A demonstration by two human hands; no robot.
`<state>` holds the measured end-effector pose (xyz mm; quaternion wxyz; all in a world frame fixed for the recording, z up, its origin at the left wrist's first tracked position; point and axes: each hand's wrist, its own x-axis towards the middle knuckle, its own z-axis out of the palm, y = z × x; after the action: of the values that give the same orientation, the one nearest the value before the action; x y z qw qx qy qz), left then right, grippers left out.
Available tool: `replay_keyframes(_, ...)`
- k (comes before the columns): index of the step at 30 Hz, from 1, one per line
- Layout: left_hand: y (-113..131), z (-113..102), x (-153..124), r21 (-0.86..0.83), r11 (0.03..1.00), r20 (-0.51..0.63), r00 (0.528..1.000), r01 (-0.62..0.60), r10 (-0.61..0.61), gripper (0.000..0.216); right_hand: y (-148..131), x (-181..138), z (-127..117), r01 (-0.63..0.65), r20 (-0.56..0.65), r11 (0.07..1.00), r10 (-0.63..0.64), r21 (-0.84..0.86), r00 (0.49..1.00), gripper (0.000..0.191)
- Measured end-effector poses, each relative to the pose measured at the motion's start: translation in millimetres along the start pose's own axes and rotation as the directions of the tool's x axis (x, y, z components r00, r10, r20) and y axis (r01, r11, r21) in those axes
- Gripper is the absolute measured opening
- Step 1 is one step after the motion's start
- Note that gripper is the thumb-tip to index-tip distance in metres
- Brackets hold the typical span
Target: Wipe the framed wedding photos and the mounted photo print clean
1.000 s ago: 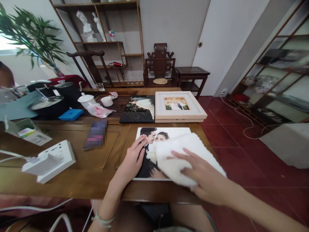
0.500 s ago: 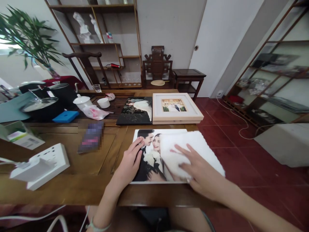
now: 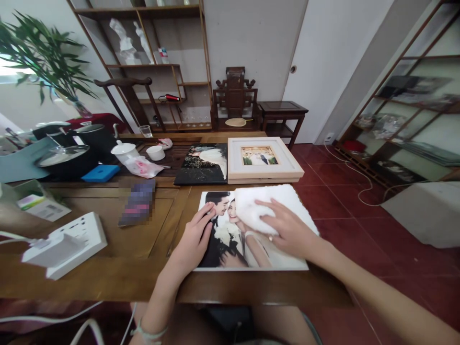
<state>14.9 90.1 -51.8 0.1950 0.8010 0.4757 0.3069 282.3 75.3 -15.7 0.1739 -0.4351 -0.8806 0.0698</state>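
Now | right hand (image 3: 287,232), cloth (image 3: 251,208): higher up print (image 3: 223,239) | left hand (image 3: 194,239) (flat) unmoved

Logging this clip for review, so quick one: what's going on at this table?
A person seated at the wooden table has a large wedding photo print lying flat in front of them. The right hand presses a bunched white cloth onto the print's upper part, while the left hand rests flat on its left edge. Behind it lie a dark photo print and a white framed photo, side by side.
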Motion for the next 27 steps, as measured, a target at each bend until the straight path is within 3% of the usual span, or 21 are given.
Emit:
replay_keyframes(3, 1, 0, 1, 0.008, 1.0, 0.001, 1.0, 0.012, -0.012, 0.037, 19, 23, 3, -0.011, -0.035, 0.999, 0.009, -0.051, 0.999, 0.036)
replay_keyframes(6, 1, 1, 1, 0.01, 1.0, -0.003, 1.0, 0.01, -0.01, 0.037, 19, 26, 4, -0.026, -0.026, 0.998, 0.025, -0.064, 0.999, 0.038)
replay_keyframes(10, 0, 2, 1, 0.008, 1.0, -0.017, 1.0, -0.003, 0.003, 0.036, -11, -1, 4, -0.019, 0.023, 0.999, 0.02, -0.046, 1.0, 0.037)
replay_keyframes(15, -3, 4, 0, 0.018, 1.0, -0.021, 1.0, 0.0, 0.001, 0.037, -58, -52, -1, 0.058, 0.208, 0.998, -0.064, 0.036, 0.976, 0.031)
replay_keyframes(18, -4, 4, 0, 0.02, 1.0, -0.023, 1.0, -0.012, 0.012, 0.038, -70, -66, -5, 0.122, 0.265, 0.99, -0.138, 0.076, 0.954, 0.024)
replay_keyframes(23, -2, 2, 0, 0.008, 1.0, -0.003, 1.0, 0.001, -0.001, 0.038, -54, -44, -10, 0.108, 0.237, 0.989, -0.13, 0.102, 0.963, 0.047)
replay_keyframes(27, 0, 0, 0, -0.026, 0.999, 0.013, 1.0, 0.021, -0.02, 0.038, -19, -2, -4, 0.054, 0.09, 0.998, -0.058, 0.045, 0.994, 0.035)
